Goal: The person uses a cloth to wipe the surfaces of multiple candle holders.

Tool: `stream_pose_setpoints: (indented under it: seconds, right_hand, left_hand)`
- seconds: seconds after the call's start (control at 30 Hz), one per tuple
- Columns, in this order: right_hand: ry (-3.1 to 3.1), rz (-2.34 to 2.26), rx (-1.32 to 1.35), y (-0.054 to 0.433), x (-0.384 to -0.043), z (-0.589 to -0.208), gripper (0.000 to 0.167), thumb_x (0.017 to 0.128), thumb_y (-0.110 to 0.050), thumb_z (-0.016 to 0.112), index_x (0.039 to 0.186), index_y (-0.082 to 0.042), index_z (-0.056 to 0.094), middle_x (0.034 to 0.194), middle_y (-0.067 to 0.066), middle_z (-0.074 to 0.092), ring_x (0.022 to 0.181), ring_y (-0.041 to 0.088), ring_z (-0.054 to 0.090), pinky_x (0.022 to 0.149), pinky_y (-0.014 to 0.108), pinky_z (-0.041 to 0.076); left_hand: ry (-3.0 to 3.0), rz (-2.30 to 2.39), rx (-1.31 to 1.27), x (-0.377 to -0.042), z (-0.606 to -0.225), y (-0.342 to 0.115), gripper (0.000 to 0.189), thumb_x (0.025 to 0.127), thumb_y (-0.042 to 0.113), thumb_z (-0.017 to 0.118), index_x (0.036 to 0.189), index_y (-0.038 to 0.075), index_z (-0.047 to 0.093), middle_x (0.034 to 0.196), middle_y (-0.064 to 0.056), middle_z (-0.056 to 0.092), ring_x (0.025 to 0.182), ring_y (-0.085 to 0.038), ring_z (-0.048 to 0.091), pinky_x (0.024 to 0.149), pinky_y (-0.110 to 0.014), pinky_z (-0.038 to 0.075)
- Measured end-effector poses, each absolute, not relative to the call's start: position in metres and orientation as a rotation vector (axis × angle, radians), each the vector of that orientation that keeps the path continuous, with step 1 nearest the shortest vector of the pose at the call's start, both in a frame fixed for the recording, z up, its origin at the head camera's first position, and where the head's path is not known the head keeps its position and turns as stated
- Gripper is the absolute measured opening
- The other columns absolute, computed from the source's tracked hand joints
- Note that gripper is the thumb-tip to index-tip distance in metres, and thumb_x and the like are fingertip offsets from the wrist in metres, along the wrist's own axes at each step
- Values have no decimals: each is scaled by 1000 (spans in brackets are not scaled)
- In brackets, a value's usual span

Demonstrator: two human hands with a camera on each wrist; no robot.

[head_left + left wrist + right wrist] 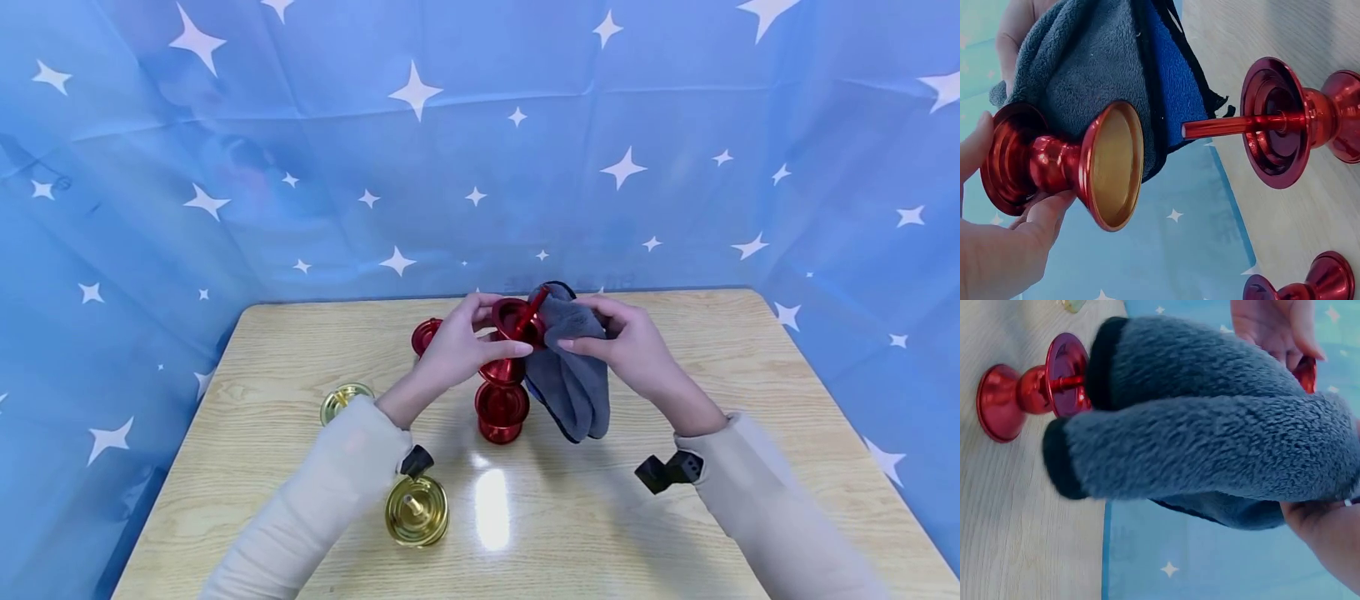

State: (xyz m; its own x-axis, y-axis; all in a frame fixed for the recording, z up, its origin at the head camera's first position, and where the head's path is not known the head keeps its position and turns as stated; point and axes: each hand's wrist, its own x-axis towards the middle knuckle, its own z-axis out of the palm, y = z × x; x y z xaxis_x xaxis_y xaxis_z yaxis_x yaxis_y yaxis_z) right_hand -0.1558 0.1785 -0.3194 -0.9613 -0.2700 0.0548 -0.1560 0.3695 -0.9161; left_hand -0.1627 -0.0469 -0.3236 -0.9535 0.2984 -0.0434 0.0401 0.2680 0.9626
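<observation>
My left hand (457, 342) grips a red metal candle holder (1054, 165) by its dish, between thumb and fingers, raised over the table. In the left wrist view its gold-coloured hollow underside faces the camera. A red central stem sticks up from the dish in the head view. My right hand (633, 346) pinches a folded grey cloth (573, 367) whose blue side and black edging show in the left wrist view. The cloth hangs down against the far side of the held holder. Below stands another red candle holder (501, 412), upright on the table.
Further back, partly behind my left hand, is a third red candle holder (424, 335). Two gold candle holders stand left: one beside my left sleeve (347, 402), one nearer the front (417, 512). A blue star-patterned curtain (450, 167) surrounds the wooden table (262, 367).
</observation>
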Motion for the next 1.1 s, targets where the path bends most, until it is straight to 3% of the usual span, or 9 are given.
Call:
stream_pose_setpoints:
  seconds: [0.17,0.37,0.6,0.73,0.83,0.97,1.1]
  right_hand:
    - [2493,-1815,-325,183,-150,-320,49,79,-15,73,123,-4,54,113,10,57,94,13,60,74,25,52]
    - [2514,-1840,-471,183,-143,-324,40,77,-4,73,114,0,58,105,8,60,90,13,61,71,25,53]
    - [2481,-1807,-568,170,-143,-329,41,76,0,72,114,-1,58,109,13,58,91,16,61,74,27,53]
    - [2476,-1819,-540,168,-144,-331,41,76,1,72,114,-2,58,108,13,59,90,15,62,72,27,53]
    - [2469,-1811,-532,168,-144,-332,41,77,-1,71,115,-2,58,109,13,59,91,15,61,73,27,53]
    - [2484,-1795,-489,169,-145,-332,41,77,-1,71,116,-2,57,109,13,58,90,14,61,73,26,52]
    - [2507,-1786,-443,171,-147,-330,44,77,0,71,118,0,56,110,15,58,90,13,60,73,24,52]
  left_hand:
    - [2294,1789,209,-165,-319,-49,64,76,29,75,129,8,44,117,-4,57,108,-16,54,90,-34,45]
    - [2032,2040,67,-170,-315,-54,55,85,20,66,128,-2,42,114,-16,57,102,-23,59,87,-29,48]
    - [1892,2096,35,-169,-312,-43,60,87,22,64,133,-4,36,119,-18,54,103,-22,59,82,-25,49]
    - [1853,2127,3,-169,-314,-42,55,87,19,64,128,-7,38,117,-20,54,103,-24,59,82,-26,49]
    - [1887,2073,71,-168,-317,-44,43,87,19,64,118,-6,47,113,-18,58,103,-23,59,87,-30,48]
    - [2038,1880,265,-167,-320,-50,37,84,21,67,115,3,56,112,-8,61,107,-17,56,92,-34,44]
    - [2024,1806,459,-166,-321,-54,53,77,6,73,125,3,48,124,-8,52,114,-19,50,94,-31,43]
